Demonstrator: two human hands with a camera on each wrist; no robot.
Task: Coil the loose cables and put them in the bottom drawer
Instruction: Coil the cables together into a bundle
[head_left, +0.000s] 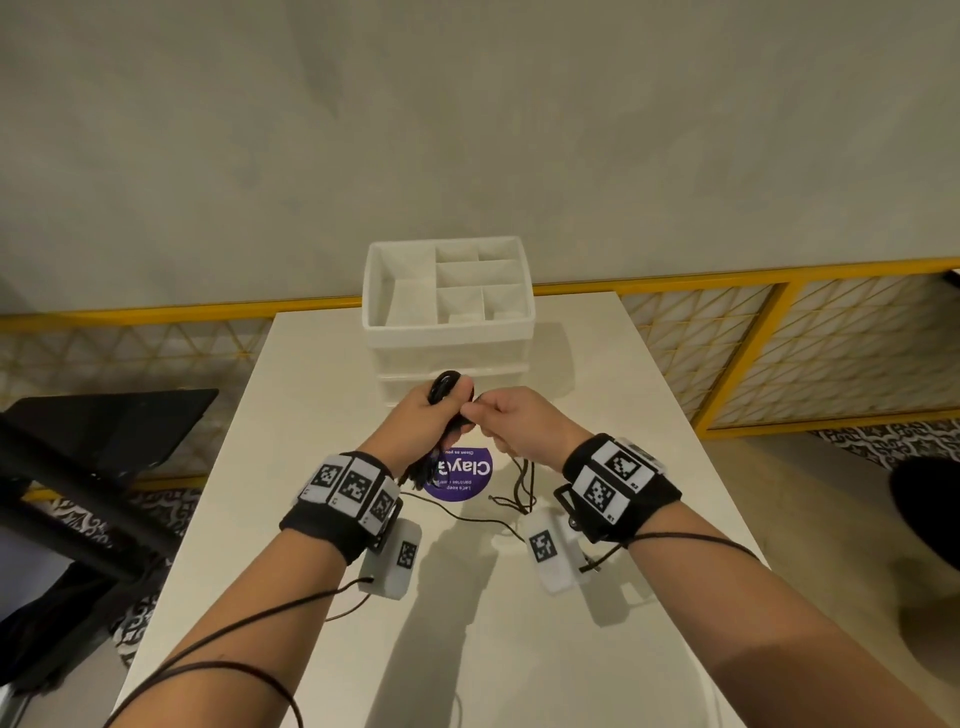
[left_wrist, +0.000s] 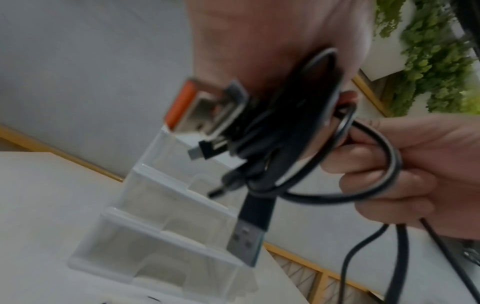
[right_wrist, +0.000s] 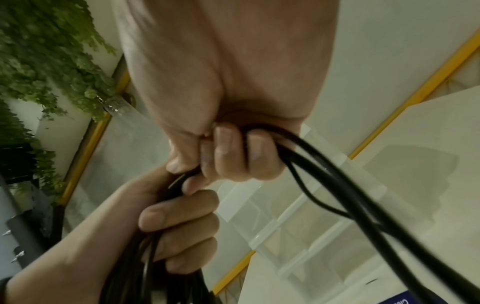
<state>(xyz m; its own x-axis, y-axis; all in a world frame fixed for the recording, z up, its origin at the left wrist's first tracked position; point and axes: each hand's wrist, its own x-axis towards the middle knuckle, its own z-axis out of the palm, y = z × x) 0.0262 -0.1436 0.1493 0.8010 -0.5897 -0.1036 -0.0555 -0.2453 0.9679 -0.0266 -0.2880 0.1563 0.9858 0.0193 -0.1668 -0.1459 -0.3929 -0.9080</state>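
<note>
Above the middle of the white table (head_left: 322, 519), my left hand (head_left: 434, 415) grips a bundle of black cables (head_left: 445, 385), one loop sticking out over the fist. In the left wrist view the bundle (left_wrist: 280, 131) shows an orange-tongued USB plug (left_wrist: 189, 107) and a grey USB plug (left_wrist: 246, 240). My right hand (head_left: 493, 415) pinches loose black strands (right_wrist: 337, 181) right beside the left fist (right_wrist: 182, 222); their tails (head_left: 524, 486) hang to the table. Behind the hands stands the white drawer unit (head_left: 449, 353); the hands hide its bottom drawer front.
A round purple sticker (head_left: 460, 475) lies on the table under the hands. A black stand (head_left: 104, 431) is off the table's left edge, with a yellow-framed railing (head_left: 779, 296) behind and a dark object (head_left: 924, 514) at the far right.
</note>
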